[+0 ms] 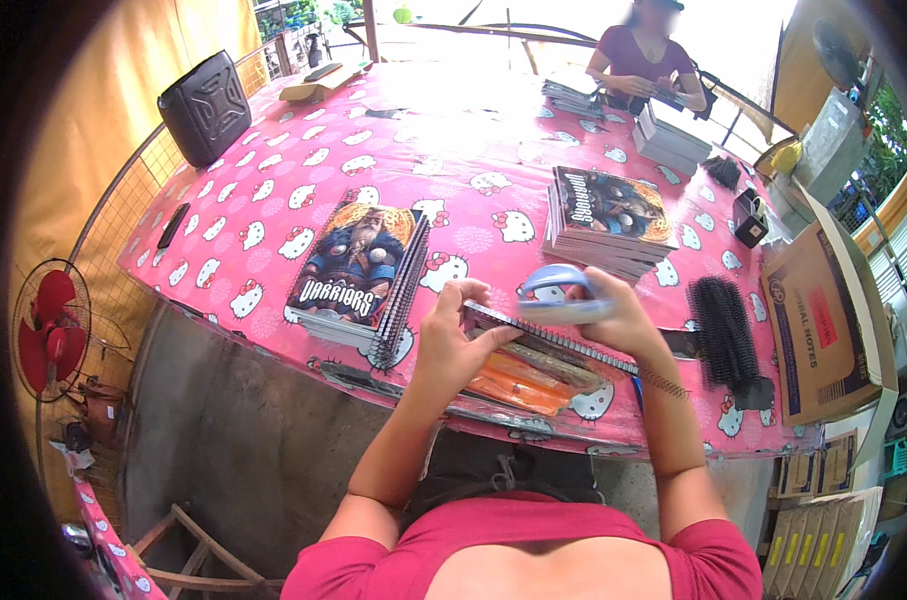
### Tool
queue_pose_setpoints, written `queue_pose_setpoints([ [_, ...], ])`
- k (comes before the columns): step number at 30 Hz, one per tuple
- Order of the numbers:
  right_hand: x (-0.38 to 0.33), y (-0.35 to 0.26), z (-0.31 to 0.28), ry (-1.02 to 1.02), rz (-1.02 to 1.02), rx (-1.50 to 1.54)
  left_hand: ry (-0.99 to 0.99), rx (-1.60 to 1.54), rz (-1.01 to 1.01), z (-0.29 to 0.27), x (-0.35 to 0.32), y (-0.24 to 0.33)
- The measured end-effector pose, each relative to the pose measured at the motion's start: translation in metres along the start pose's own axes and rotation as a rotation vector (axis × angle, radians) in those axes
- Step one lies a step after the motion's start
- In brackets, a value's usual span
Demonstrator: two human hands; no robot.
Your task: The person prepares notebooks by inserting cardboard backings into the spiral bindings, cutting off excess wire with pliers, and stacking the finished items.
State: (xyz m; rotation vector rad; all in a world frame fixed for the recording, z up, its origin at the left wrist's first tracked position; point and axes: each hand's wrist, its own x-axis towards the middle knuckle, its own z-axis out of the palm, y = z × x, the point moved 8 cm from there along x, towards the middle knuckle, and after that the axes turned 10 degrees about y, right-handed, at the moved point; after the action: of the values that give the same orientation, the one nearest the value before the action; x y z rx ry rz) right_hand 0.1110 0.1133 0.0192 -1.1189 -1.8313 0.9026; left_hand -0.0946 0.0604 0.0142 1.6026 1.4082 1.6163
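Left hand (453, 335) curled, fingers gripping the left end of a spiral-bound notebook (533, 345) held edge-up at the near edge of the table (273, 215). Right hand (613, 315) clasps blue-handled scissors (558, 290) against the notebook's top edge. Notebook thin, dark wire coil trailing off its right end. Left of the hands, a stack of finished notebooks (358, 270) with illustrated covers; right, black binding coils (723, 335). Pink patterned tablecloth. Another person sits at the far edge.
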Motion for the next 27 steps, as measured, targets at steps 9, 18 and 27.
queue_pose_setpoints([
  [9, 0.025, 0.01, 0.001, 0.187, -0.089, -0.496, 0.063, -0.558, -0.265, 0.001, -0.009, -0.04],
  [18, -0.006, 0.049, -0.011, 0.302, -0.058, -0.645, 0.019, -0.576, -0.341, -0.005, -0.007, -0.052],
  [27, -0.151, 0.07, -0.09, 0.591, 0.11, -0.67, -0.278, -0.833, -0.343, 0.024, 0.021, -0.056],
])
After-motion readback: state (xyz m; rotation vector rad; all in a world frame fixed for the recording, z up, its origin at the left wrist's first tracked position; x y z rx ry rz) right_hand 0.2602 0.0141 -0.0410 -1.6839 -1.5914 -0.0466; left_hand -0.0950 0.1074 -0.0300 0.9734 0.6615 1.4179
